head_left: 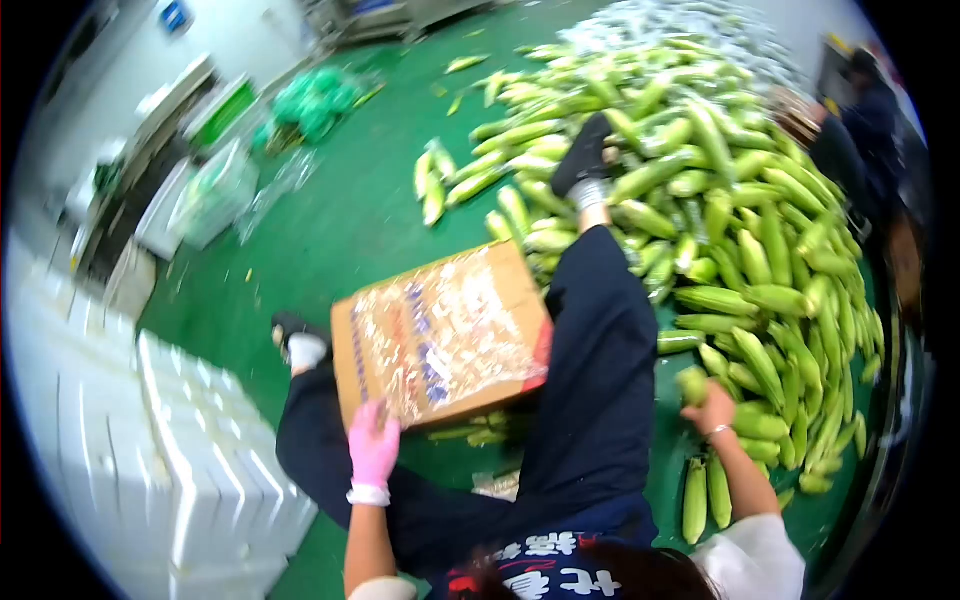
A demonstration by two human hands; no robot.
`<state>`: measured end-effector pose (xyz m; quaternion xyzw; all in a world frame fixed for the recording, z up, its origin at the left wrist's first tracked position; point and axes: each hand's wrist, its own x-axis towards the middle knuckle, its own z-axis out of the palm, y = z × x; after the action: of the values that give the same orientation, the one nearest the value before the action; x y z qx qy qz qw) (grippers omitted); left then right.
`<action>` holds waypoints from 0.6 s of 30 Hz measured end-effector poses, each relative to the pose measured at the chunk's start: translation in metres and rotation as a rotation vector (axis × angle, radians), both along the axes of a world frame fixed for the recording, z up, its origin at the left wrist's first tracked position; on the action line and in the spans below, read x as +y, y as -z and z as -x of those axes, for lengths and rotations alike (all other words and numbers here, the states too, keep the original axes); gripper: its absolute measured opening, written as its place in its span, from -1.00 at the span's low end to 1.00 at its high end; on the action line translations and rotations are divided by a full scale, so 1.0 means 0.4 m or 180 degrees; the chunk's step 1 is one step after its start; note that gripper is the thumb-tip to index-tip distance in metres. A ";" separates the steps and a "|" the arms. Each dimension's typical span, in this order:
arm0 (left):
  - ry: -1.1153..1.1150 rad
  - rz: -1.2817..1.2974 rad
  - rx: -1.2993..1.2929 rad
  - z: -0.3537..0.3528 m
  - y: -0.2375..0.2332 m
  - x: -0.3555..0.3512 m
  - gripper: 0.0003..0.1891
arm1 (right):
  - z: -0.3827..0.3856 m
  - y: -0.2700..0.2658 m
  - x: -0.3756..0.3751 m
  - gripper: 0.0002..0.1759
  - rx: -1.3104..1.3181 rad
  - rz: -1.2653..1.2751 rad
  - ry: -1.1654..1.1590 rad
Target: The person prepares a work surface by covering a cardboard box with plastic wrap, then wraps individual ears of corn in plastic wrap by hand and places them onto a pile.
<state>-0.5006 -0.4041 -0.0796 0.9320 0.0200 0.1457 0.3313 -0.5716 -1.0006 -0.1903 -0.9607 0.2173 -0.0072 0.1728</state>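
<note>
A cardboard box (345,365) rests between my legs, its printed top covered by shiny, wrinkled clear plastic film (440,330). My left hand (374,445), in a pink glove, is at the near left corner of the box, with its fingers closed on the film's edge. Out to the right, my bare right hand (713,410) grips an ear of corn (690,386), blurred by motion, beside a large corn pile (760,250). Two ears of corn (695,500) lie on the floor below that hand.
White foam boxes (210,470) are stacked at the left. Green plastic netting (315,103) and a clear bag (215,195) lie farther back on the green floor (380,180). Another person (870,130) is at the far right. Wrapped corn (690,25) is heaped at the back.
</note>
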 end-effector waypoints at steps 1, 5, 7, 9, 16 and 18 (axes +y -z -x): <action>-0.0197 -0.0178 0.0021 0.009 0.007 0.033 -0.64 | -0.036 -0.025 -0.023 -0.48 -0.0565 -0.0523 0.0569; -0.0988 -0.0260 0.0321 -0.004 -0.013 0.067 -0.59 | -0.215 -0.273 0.069 -0.34 -0.2215 -0.2174 0.0103; -0.1060 -0.0399 0.0530 -0.023 -0.004 0.076 -0.52 | -0.281 -0.436 0.299 -0.28 -0.1458 -0.2410 -0.0428; -0.0810 -0.0460 0.0876 -0.033 -0.004 0.066 -0.45 | -0.363 -0.509 0.544 -0.33 -0.1705 -0.2102 -0.1962; -0.0271 -0.1050 0.1352 -0.053 0.055 0.043 -0.56 | -0.543 -0.296 0.963 -0.26 -0.0972 -0.1731 -0.3868; -0.0017 -0.0213 0.1454 -0.055 0.050 0.077 -0.70 | -0.529 -0.261 0.939 -0.23 -0.0791 -0.1468 -0.3969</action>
<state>-0.4787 -0.3732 -0.0997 0.9511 0.0922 -0.0677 0.2868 -0.3599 -0.6252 -0.0861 -0.8369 -0.4032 0.0300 0.3689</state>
